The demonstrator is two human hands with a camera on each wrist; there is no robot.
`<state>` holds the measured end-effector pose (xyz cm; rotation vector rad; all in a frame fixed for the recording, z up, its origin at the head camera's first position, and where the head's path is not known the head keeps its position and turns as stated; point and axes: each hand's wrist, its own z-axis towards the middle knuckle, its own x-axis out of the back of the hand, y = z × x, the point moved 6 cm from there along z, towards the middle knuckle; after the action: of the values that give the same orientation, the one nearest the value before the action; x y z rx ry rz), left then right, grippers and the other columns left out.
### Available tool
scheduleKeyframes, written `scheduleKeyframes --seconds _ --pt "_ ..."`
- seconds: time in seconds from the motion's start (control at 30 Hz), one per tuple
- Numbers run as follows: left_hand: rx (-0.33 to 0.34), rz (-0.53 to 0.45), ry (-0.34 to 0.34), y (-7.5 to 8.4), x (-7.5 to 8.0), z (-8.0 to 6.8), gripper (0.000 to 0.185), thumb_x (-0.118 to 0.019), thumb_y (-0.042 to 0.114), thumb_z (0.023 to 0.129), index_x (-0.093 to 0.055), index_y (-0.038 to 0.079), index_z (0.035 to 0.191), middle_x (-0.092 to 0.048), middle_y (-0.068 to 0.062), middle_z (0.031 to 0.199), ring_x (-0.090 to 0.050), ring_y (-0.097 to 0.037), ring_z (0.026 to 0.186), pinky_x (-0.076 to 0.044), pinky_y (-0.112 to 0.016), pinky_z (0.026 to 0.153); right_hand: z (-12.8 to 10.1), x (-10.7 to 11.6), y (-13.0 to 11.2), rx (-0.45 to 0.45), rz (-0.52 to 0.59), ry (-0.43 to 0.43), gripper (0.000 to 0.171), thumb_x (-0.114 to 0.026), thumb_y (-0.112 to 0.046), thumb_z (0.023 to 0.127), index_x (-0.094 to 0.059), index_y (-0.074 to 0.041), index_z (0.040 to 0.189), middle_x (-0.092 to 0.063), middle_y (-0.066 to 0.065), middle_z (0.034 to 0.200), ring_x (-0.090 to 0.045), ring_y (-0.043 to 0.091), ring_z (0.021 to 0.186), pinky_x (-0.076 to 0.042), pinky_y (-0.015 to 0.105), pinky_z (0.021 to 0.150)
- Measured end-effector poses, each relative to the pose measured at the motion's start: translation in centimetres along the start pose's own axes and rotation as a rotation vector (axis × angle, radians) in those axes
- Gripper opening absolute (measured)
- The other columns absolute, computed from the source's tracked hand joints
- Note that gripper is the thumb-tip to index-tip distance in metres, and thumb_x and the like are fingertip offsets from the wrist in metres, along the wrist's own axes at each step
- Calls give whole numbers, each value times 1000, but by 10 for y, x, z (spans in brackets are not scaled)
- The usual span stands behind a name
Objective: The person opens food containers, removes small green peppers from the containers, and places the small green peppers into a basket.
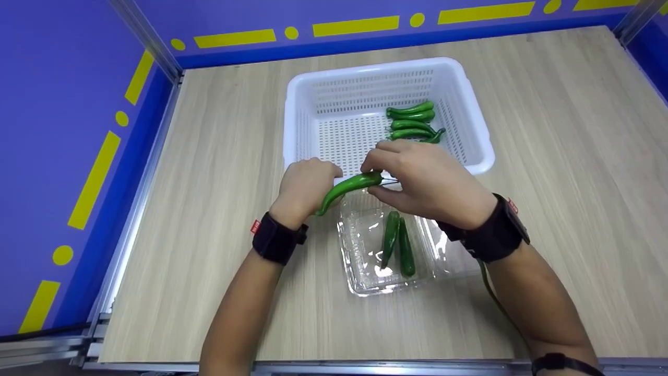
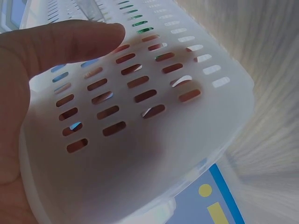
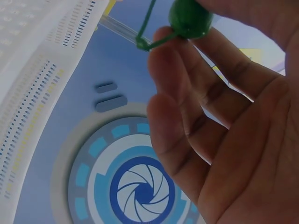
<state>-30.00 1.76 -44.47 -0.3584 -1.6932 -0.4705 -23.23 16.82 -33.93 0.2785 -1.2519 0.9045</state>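
Note:
My right hand (image 1: 425, 177) pinches a curved green chili pepper (image 1: 352, 184) near its stem end, above the front rim of a white plastic basket (image 1: 376, 70). In the right wrist view, the same chili's rounded end and bent stem (image 3: 148, 46) show between thumb and fingers. My left hand (image 1: 308, 185) grips the basket's front wall towards the left; in the left wrist view the thumb (image 2: 77, 44) lies on the slotted wall (image 2: 159, 149), with fingers visible through the slots. Several green chilies (image 1: 412, 112) lie in the basket's right side, partly hidden by my right hand.
Just in front of the basket, a clear plastic clamshell box (image 1: 360, 279) stands open on the wooden table (image 1: 219, 172). Two chilies (image 1: 390, 237) lie in it lengthwise. My right forearm passes over its lid side. Blue panels (image 1: 355, 10) border the table at back and left.

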Motion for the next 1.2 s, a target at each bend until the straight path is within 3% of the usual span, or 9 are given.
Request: scheduleKeyframes --seconds 0.17,1.2 --pt "0 -2 9 0 0 0 31 -68 20 81 -42 21 63 -47 4 62 -48 -18 60 -40 -35 50 0 0 -1 -4 -15 8 20 -79 -22 85 -69 -13 99 -68 -1 92 -65 17 81 -55 36 71" --pt "20 -7 0 0 0 0 15 -71 17 79 -59 19 70 -50 4 64 -51 -18 63 -50 -39 57 3 -11 -2 -8 -6 -33 20 -79 -21 84 -68 -14 98 -68 -2 90 -63 17 75 -54 37 66"
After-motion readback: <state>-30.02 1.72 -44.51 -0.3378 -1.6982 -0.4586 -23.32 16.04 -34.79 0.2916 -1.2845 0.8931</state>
